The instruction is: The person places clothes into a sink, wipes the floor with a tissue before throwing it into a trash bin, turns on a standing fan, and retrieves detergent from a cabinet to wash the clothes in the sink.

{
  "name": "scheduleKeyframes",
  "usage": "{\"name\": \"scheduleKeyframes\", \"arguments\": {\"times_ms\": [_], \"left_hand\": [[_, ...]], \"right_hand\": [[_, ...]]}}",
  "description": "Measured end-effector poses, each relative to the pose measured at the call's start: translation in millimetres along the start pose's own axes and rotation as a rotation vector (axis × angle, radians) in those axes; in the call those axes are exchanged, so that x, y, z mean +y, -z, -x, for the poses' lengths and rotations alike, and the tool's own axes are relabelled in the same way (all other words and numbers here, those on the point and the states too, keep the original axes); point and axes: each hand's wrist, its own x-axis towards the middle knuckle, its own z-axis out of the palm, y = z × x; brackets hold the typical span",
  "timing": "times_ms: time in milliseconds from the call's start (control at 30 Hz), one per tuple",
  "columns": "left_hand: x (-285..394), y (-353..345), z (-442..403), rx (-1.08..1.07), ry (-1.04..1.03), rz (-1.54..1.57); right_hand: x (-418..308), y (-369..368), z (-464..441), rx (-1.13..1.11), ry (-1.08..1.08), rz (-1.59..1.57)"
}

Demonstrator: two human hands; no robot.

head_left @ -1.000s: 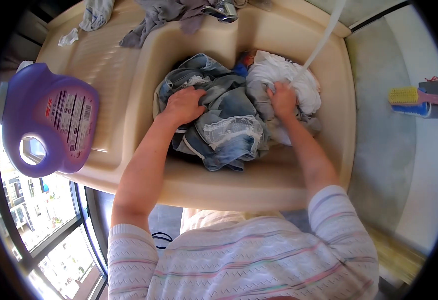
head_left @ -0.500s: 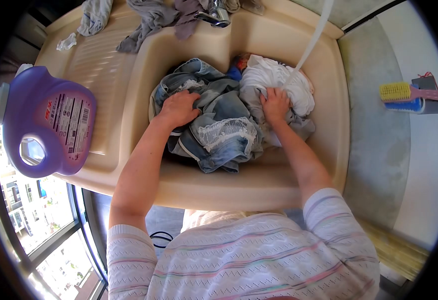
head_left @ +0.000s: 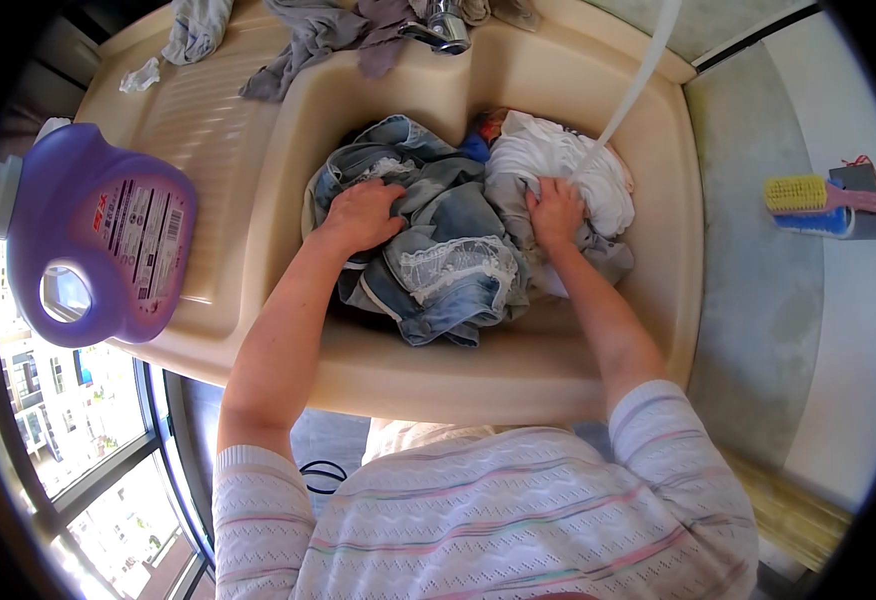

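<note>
Denim clothing (head_left: pixel 448 215) with white lace trim lies bunched in the left part of the sink basin. My left hand (head_left: pixel 361 214) is on its upper left side, fingers curled into the cloth. To the right, my right hand (head_left: pixel 557 210) grips a grey cloth (head_left: pixel 518 205), thumb apart from the fingers. A white cloth (head_left: pixel 543 150) is heaped just behind that hand. A pale stream or hose (head_left: pixel 638 85) comes down onto the white cloth. Both hands' fingertips are partly hidden in the folds.
The beige sink (head_left: pixel 438 380) has a ribbed board (head_left: pixel 183 140) on its left. A purple detergent bottle (head_left: pixel 148 245) stands there. Grey cloths (head_left: pixel 308 45) lie by the faucet (head_left: pixel 446 28). Brushes (head_left: pixel 808 195) are at the right wall, a window at lower left.
The view shifts slightly between frames. Both hands stay on the same cloths, and the clothing keeps nearly the same shape.
</note>
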Motion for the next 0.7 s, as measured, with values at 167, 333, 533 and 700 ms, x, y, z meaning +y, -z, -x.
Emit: {"name": "scheduleKeyframes", "arguments": {"times_ms": [167, 333, 533, 700], "left_hand": [[0.0, -0.4, -0.1, 0.006, -0.005, -0.011], [-1.2, -1.6, -0.2, 0.024, -0.012, 0.033], [-0.3, -1.9, 0.0, 0.028, -0.009, -0.013], [-0.5, -1.0, 0.2, 0.019, -0.009, 0.006]], "right_hand": [[1.4, -1.7, 0.3, -0.001, 0.008, 0.007], [0.8, -1.0, 0.4, -0.003, 0.006, 0.011], [0.1, 1.9, 0.0, -0.007, 0.011, 0.008], [-1.1, 3.2, -0.7, -0.039, -0.009, 0.003]]}}
